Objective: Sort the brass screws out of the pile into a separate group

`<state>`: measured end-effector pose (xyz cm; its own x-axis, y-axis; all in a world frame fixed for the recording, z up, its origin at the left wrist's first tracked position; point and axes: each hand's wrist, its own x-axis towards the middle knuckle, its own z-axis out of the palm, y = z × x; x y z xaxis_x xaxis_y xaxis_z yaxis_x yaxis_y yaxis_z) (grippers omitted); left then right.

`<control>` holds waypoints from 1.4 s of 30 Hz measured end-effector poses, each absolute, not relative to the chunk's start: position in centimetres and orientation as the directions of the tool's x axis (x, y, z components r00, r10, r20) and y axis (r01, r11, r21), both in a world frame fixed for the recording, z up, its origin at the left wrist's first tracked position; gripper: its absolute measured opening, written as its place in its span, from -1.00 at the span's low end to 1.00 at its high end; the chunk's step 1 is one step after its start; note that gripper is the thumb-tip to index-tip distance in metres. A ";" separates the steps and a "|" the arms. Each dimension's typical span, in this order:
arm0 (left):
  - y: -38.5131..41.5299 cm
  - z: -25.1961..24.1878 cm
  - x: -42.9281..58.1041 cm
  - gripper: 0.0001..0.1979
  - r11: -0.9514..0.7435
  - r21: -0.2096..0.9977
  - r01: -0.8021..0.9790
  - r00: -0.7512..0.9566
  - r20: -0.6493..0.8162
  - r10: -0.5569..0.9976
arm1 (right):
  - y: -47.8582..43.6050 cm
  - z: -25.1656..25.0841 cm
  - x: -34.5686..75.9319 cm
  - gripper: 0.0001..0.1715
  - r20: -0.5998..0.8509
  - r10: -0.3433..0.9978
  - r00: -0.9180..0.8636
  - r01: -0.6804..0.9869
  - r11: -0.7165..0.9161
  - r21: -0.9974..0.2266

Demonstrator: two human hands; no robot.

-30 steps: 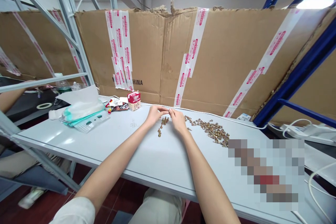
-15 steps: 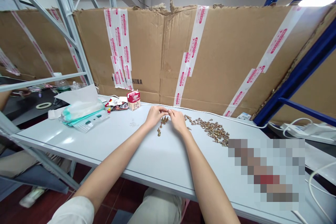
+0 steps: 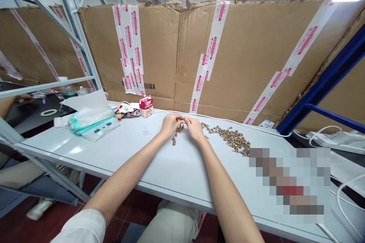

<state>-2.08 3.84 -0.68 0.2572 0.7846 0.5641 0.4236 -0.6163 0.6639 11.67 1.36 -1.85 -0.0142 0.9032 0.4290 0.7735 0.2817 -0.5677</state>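
Over the white table (image 3: 114,159), my left hand (image 3: 170,124) and my right hand (image 3: 194,127) meet at the fingertips. The fingers of both are pinched together, and whatever sits between them is too small to make out. Just below and between the hands lies a small group of brass-coloured metal pieces (image 3: 174,141), resembling small screws or studs. A larger heap of similar brass-coloured pieces (image 3: 234,139) spreads to the right of my right hand. Faint small clear rings (image 3: 146,132) lie to the left of my left hand.
A red and white drink carton (image 3: 146,107) stands at the back beside crumpled wrappers (image 3: 128,111). Plastic bags with paper (image 3: 91,117) lie at left. Cardboard (image 3: 148,49) walls the rear edge. Another person's hand (image 3: 24,99) shows far left; the right side is pixelated.
The view has shifted slightly. My hands stay together at the fingertips, in nearly the same place, and the pieces on the table look the same.
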 end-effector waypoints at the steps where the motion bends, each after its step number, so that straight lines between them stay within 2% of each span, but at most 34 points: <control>1: 3.8 -0.6 -2.0 -0.81 -0.616 0.657 0.436 0.259 0.564 0.784 | 1.4 -1.8 11.7 -0.49 0.434 0.901 -0.011 0.770 0.284 -0.571; 7: 4.5 -0.7 -2.3 -0.73 -0.564 0.738 0.369 0.370 0.440 0.818 | 1.3 -1.7 11.8 -0.47 0.402 0.915 -0.028 0.772 0.275 -0.574; 13: 3.7 -0.5 -2.1 -0.78 -0.615 0.563 0.551 0.313 0.544 0.779 | 1.1 -1.7 11.9 -0.47 0.402 0.914 -0.048 0.765 0.293 -0.574; 19: 4.0 -0.6 -2.4 -0.75 -0.605 0.615 0.506 0.348 0.497 0.795 | 1.1 -1.6 11.8 -0.47 0.385 0.922 -0.033 0.776 0.267 -0.572; 26: 3.7 -0.9 -2.3 -0.79 -0.660 0.499 0.561 0.346 0.583 0.735 | 1.4 -1.9 11.9 -0.47 0.405 0.913 -0.041 0.765 0.290 -0.575; 30: 3.9 -0.8 -2.3 -0.77 -0.660 0.568 0.492 0.322 0.585 0.744 | 1.6 -1.9 11.9 -0.47 0.441 0.897 -0.024 0.757 0.304 -0.579; 34: 4.4 -1.0 -2.5 -0.72 -0.615 0.685 0.391 0.349 0.508 0.788 | 1.6 -2.0 11.8 -0.45 0.458 0.889 -0.010 0.765 0.302 -0.569; 42: 4.7 -1.4 -2.6 -0.78 -0.615 0.690 0.381 0.343 0.513 0.787 | 1.6 -2.1 11.9 -0.45 0.439 0.898 -0.023 0.783 0.289 -0.550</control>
<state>-2.61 4.66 -1.42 0.3428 0.7871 0.5128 0.3815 -0.6155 0.6897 11.90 1.58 -2.08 -0.0233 0.8982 0.4390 0.7834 0.2892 -0.5502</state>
